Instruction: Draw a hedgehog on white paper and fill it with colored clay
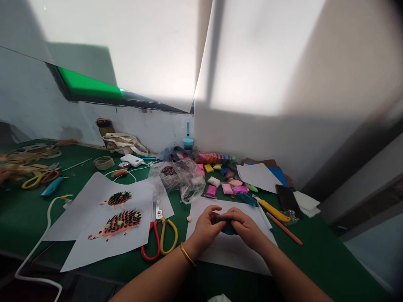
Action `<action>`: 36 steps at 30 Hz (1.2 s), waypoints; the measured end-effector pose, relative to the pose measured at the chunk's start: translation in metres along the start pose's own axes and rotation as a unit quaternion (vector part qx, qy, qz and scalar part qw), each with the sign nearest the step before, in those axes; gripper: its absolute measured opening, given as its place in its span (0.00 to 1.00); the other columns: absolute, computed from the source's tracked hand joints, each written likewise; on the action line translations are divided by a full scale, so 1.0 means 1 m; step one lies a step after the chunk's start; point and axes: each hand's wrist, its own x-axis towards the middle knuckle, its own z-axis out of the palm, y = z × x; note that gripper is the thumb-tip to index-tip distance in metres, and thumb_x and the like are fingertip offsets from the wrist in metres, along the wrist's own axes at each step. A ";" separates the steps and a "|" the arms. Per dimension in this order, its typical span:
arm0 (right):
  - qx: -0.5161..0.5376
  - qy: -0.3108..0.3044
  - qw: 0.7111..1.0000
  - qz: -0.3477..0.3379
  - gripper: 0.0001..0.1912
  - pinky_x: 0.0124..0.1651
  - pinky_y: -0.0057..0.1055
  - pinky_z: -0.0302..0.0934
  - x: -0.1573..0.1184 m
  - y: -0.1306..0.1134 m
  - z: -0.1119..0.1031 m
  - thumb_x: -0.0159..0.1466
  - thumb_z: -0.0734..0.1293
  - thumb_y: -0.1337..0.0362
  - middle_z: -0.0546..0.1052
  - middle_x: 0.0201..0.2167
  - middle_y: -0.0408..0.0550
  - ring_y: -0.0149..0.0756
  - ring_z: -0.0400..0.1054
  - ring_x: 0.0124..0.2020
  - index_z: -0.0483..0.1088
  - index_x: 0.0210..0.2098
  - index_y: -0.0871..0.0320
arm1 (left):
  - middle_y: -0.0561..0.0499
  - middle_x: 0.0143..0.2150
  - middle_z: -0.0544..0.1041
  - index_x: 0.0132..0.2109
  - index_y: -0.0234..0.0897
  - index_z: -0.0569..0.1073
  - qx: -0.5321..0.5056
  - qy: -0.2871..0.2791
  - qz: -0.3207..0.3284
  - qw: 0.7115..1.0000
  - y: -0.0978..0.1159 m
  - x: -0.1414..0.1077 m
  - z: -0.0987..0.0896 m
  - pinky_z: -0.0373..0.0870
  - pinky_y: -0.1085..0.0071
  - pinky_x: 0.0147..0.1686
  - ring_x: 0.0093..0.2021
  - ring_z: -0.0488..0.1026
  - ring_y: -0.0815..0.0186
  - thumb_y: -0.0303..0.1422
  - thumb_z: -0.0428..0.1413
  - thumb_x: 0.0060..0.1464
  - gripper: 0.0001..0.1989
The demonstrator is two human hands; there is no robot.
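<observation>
Between my hands is a dark teal-blue piece of what looks like modelling clay, partly covered by fingers. My left hand, with a gold bangle at the wrist, grips its left side between thumb and curled fingers. From the other side my right hand closes on the same piece. Both hands are above a white sheet of paper. A small pale pink ball lies by the sheet's left edge. Scissors with red and yellow handles rest left of my left hand.
Two clay hedgehogs lie on paper at the left. Behind my hands are coloured clay packets and a crumpled plastic bag. To the right lie a yellow cutter, an orange stick and a dark phone-like slab. A white cable crosses the left.
</observation>
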 end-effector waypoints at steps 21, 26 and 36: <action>0.000 -0.037 0.998 0.041 0.18 0.48 0.39 0.64 -0.003 -0.004 -0.008 0.65 0.60 0.57 0.73 0.43 0.51 0.43 0.68 0.46 0.76 0.48 0.51 | 0.53 0.27 0.73 0.39 0.34 0.71 -0.004 0.027 -0.051 0.998 -0.004 0.005 -0.004 0.66 0.73 0.25 0.26 0.71 0.68 0.45 0.65 0.43 0.22; -0.007 -0.023 0.999 0.043 0.18 0.50 0.41 0.63 -0.002 -0.009 -0.009 0.66 0.60 0.54 0.73 0.44 0.51 0.43 0.68 0.47 0.74 0.50 0.50 | 0.54 0.27 0.72 0.45 0.34 0.70 -0.030 0.013 -0.096 0.995 -0.003 0.006 -0.007 0.70 0.71 0.26 0.25 0.73 0.68 0.48 0.64 0.44 0.27; -0.126 -0.018 0.992 0.017 0.27 0.54 0.40 0.61 -0.005 -0.011 -0.001 0.57 0.70 0.59 0.68 0.52 0.49 0.44 0.65 0.51 0.67 0.56 0.45 | 0.50 0.34 0.75 0.39 0.34 0.70 -0.105 -0.003 -0.091 0.990 -0.007 0.005 -0.006 0.72 0.70 0.30 0.32 0.75 0.64 0.39 0.71 0.33 0.27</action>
